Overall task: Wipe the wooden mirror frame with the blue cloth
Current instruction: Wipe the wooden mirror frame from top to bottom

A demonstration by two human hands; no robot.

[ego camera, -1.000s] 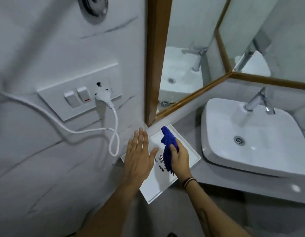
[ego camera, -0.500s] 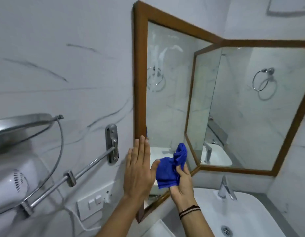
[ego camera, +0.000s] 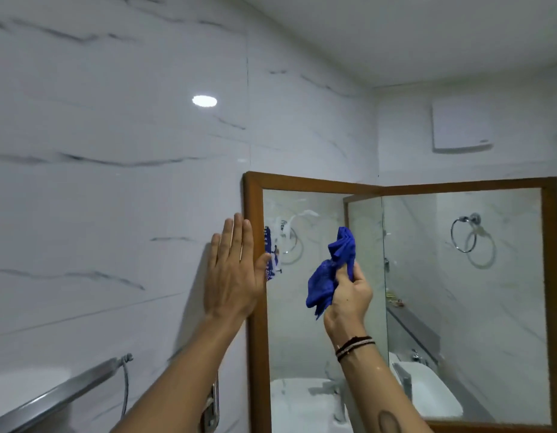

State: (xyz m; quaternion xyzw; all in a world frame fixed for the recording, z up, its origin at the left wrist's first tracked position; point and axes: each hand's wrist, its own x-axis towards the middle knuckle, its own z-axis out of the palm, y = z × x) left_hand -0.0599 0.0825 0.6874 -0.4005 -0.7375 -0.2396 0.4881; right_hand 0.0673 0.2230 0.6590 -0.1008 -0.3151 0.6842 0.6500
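Observation:
The wooden mirror frame [ego camera: 251, 195] runs around a two-panel corner mirror on the marble wall. My right hand [ego camera: 349, 296] is raised in front of the left mirror panel, shut on a bunched blue cloth [ego camera: 330, 270]; the cloth hangs in the air, apart from the frame. My left hand [ego camera: 233, 273] is held up flat with fingers together, palm toward the wall, overlapping the frame's left upright. I cannot tell if it touches the wood. A blue reflection of the cloth shows in the glass beside that hand.
A metal shelf rail [ego camera: 58, 392] juts out at lower left. The white basin and tap show at the bottom, partly as a reflection [ego camera: 427, 392]. A towel ring is reflected in the right panel [ego camera: 464, 232]. A white wall box [ego camera: 461, 126] hangs above the mirror.
My view has swung up from the counter and basin to the mirror's upper part. Both hands rose along the frame's left upright, the right one still holding the cloth.

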